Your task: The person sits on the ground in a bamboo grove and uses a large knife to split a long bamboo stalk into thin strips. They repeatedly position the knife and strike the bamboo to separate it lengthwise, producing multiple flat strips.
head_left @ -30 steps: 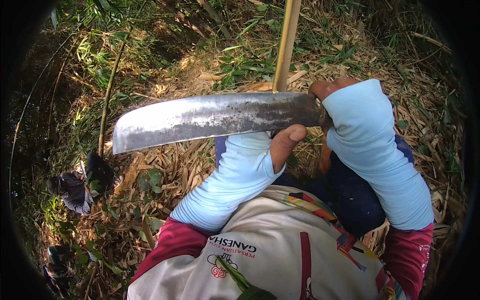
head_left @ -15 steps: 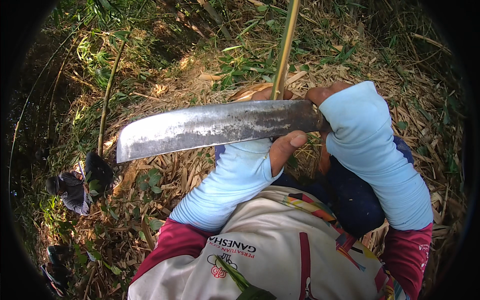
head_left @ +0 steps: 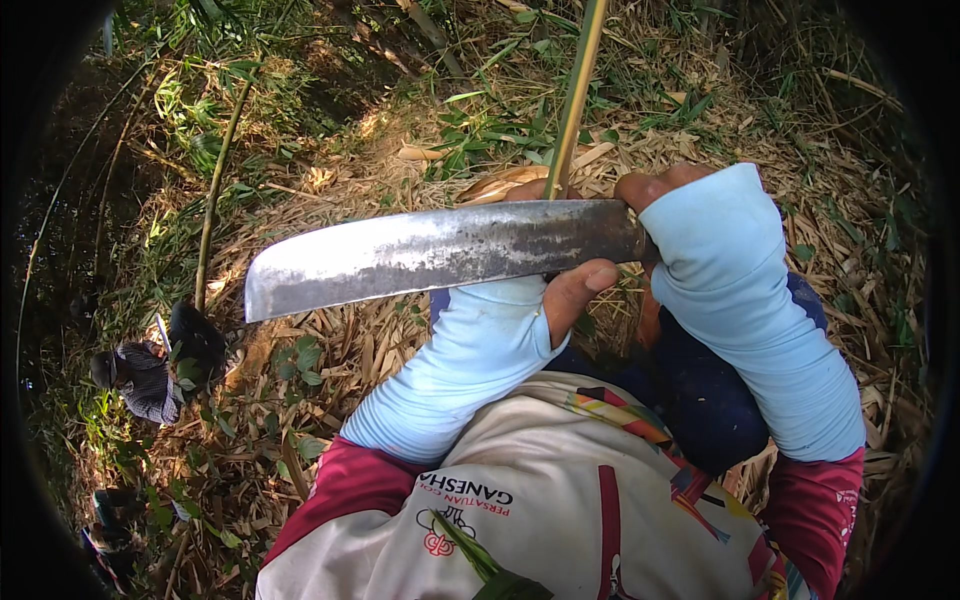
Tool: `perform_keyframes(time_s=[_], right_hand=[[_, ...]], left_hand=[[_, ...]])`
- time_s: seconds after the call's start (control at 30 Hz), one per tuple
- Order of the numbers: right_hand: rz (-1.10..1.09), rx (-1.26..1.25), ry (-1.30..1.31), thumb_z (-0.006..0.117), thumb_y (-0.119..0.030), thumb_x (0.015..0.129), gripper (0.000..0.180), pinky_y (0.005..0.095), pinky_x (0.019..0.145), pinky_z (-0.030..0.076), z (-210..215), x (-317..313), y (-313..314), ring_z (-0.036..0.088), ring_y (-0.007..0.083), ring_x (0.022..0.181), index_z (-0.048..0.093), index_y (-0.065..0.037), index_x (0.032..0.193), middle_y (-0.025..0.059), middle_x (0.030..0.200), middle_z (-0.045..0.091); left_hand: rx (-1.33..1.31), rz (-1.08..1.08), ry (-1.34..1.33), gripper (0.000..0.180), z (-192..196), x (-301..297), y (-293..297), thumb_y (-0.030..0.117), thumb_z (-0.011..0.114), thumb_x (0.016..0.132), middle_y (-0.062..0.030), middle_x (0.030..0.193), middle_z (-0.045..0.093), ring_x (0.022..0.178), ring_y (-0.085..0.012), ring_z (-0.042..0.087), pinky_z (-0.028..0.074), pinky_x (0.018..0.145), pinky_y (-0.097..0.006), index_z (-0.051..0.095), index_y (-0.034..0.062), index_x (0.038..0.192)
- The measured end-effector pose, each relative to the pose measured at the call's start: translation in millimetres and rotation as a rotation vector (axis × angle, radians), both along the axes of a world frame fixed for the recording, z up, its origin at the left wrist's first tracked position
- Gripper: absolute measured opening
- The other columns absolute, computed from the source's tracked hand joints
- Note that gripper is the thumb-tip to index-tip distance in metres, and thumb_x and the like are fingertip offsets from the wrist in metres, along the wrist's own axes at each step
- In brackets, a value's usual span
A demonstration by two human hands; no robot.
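Note:
My right hand [head_left: 655, 190], in a light blue sleeve, is closed around the handle of a broad machete [head_left: 440, 250]. Its worn steel blade lies flat and points left across the middle of the view. A thin yellow-green bamboo stalk [head_left: 578, 90] rises from just behind the blade to the top edge. My left hand [head_left: 572, 292] is wrapped around the foot of this stalk. Only its thumb below the blade and its fingertips above show; the blade hides the rest.
Dry bamboo leaves [head_left: 330, 360] cover the sloping ground. A second thin stem [head_left: 215, 185] leans at the left. A dark cloth bundle [head_left: 150, 375] lies at the lower left. Green plants [head_left: 480, 130] grow beyond the stalk.
The machete blade has dipped slightly and shifted a little to the right. Both hands keep their grips.

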State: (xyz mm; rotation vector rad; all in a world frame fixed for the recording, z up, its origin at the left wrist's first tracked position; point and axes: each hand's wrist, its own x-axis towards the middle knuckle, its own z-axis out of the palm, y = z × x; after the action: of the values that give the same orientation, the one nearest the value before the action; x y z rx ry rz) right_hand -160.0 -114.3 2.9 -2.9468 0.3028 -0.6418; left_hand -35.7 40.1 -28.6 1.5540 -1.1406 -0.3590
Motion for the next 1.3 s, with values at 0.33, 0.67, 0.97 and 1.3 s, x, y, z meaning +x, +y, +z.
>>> perform_keyframes(time_s=[0.33,0.67,0.97,1.3], right_hand=[[0.025,-0.036,-0.037,0.063,-0.018,0.078,0.020,0.0368,0.050,0.047,1,1,-3,0.064,0.0233,0.059,0.066,-0.012,0.097,0.0054,0.065,0.058],[0.010,-0.022,-0.074,0.061,-0.015,0.081,0.018,0.0361,0.050,0.047,1,2,-3,0.063,0.0221,0.059,0.066,-0.011,0.098,0.0057,0.066,0.059],[0.053,0.012,-0.051,0.065,-0.012,0.073,0.025,0.0403,0.055,0.049,-2,3,-3,0.064,0.0266,0.063,0.066,-0.012,0.097,0.0074,0.069,0.060],[0.047,-0.022,-0.045,0.063,-0.013,0.077,0.023,0.0381,0.054,0.048,1,3,-2,0.064,0.0247,0.064,0.067,-0.011,0.100,0.0058,0.068,0.060]], left_hand=[[0.156,0.060,0.074,0.060,4,-3,1,0.040,0.076,0.087,-0.0095,0.107,0.065,0.098,-0.0176,0.061,0.048,0.087,-0.031,0.053,-0.0004,0.124],[0.023,0.094,0.145,0.030,2,-9,-4,0.019,0.076,0.088,-0.0090,0.098,0.070,0.089,-0.0198,0.066,0.051,0.080,-0.034,0.065,0.0021,0.109],[0.098,0.063,0.067,0.047,-6,2,-3,0.034,0.076,0.087,-0.0092,0.098,0.066,0.091,-0.0201,0.063,0.049,0.082,-0.033,0.057,0.0012,0.115],[0.033,0.096,0.100,0.040,-8,-2,-4,0.026,0.078,0.086,-0.0083,0.093,0.067,0.085,-0.0193,0.063,0.050,0.077,-0.033,0.058,0.0015,0.111]])
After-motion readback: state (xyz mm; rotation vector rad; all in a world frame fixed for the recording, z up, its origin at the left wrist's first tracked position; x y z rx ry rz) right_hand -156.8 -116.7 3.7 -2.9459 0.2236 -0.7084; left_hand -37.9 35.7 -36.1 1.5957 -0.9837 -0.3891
